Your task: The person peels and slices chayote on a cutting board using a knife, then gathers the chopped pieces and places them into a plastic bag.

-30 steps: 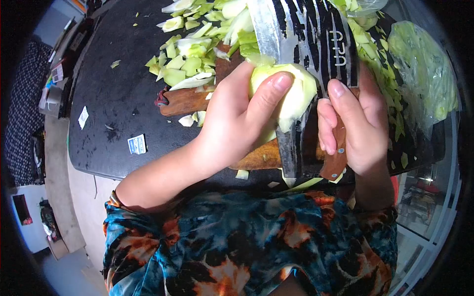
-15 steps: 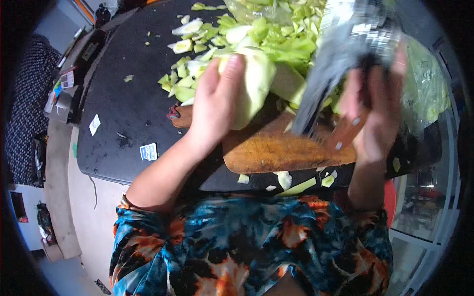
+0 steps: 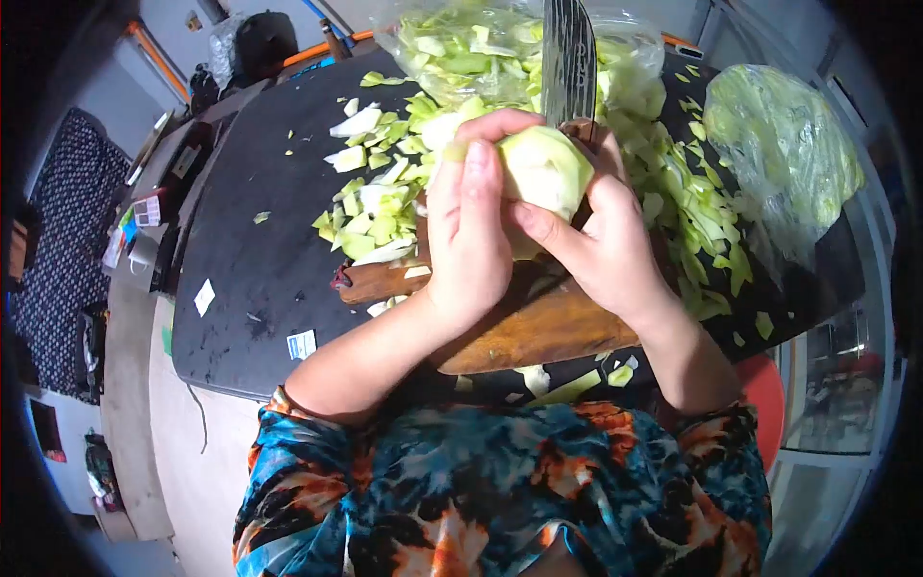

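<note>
My left hand (image 3: pixel 471 226) is wrapped round a pale green peeled vegetable (image 3: pixel 546 173) above the wooden cutting board (image 3: pixel 538 332). From the right, my right hand (image 3: pixel 606 226) grips the handle of a broad knife (image 3: pixel 569 67), its thumb touching the vegetable. The blade points up and away from me, beyond the vegetable; the fingers round the handle are partly hidden. Cut green pieces (image 3: pixel 375 216) lie left of the board, and more peelings (image 3: pixel 697 207) lie to its right.
A clear plastic bag (image 3: pixel 471 58) with green pieces lies at the back of the black table (image 3: pixel 240 279). Another bag (image 3: pixel 784 144) holding something green is at the right. A red round object (image 3: pixel 764 404) shows below the table's right edge.
The knife has swung from the right to upright behind the vegetable. My right hand has moved left against the vegetable. The view has shifted, showing more of the table's back.
</note>
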